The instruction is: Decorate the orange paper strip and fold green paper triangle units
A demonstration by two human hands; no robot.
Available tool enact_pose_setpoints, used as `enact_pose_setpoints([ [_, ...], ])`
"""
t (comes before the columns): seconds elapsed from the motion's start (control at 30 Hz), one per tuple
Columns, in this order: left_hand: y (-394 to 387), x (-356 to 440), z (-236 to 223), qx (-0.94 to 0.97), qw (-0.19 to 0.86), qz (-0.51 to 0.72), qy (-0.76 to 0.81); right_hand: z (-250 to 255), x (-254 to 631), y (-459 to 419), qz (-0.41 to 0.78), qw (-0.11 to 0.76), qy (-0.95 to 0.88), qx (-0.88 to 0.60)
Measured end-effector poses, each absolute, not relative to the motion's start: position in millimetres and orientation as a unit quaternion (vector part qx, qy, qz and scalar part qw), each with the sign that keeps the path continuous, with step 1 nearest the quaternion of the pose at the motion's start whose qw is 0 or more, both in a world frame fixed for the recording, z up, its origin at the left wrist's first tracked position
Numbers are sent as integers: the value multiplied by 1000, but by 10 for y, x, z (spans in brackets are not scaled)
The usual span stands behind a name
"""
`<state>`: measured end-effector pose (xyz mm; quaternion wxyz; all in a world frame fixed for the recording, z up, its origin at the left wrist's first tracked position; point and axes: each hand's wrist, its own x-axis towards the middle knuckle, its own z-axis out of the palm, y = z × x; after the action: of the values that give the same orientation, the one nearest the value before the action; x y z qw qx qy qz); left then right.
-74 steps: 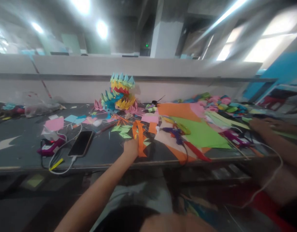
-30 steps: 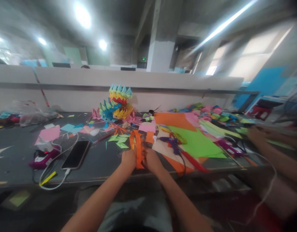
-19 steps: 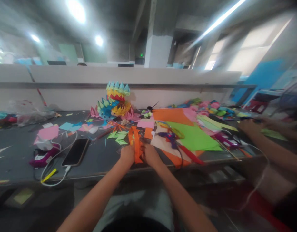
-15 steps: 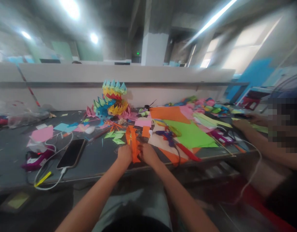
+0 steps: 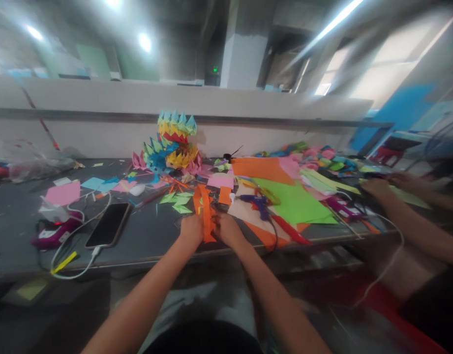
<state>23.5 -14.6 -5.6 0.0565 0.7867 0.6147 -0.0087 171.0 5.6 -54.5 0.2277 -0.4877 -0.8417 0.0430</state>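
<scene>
An orange paper strip (image 5: 204, 202), bent into a loop, stands upright between my hands near the table's front edge. My left hand (image 5: 192, 229) is closed on its left side. On the other side my right hand (image 5: 226, 229) grips it, the fingertips partly hidden behind the strip. Folded light-green paper pieces (image 5: 177, 200) lie just beyond my left hand. A small orange paper square (image 5: 225, 195) and a blue glue gun (image 5: 259, 202) rest beyond my right hand.
A folded-paper model (image 5: 172, 147) stands at the back. To the left lie a phone (image 5: 108, 225) on a white cable and a purple power strip (image 5: 58, 233). Green sheets (image 5: 296, 201) and red scissors-like handles (image 5: 289, 230) are at right. A co-worker's arm (image 5: 407, 211) reaches in.
The view has tipped down and shifted slightly, so the scene sits a little higher. Both hands keep hold of the orange strip in nearly the same pose.
</scene>
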Motion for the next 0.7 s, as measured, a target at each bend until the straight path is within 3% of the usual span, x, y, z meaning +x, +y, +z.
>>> enact_pose_setpoints([
  [0.7, -134, 240, -61, 777, 75, 4, 625, -536, 1720, 39, 1, 184, -864, -469],
])
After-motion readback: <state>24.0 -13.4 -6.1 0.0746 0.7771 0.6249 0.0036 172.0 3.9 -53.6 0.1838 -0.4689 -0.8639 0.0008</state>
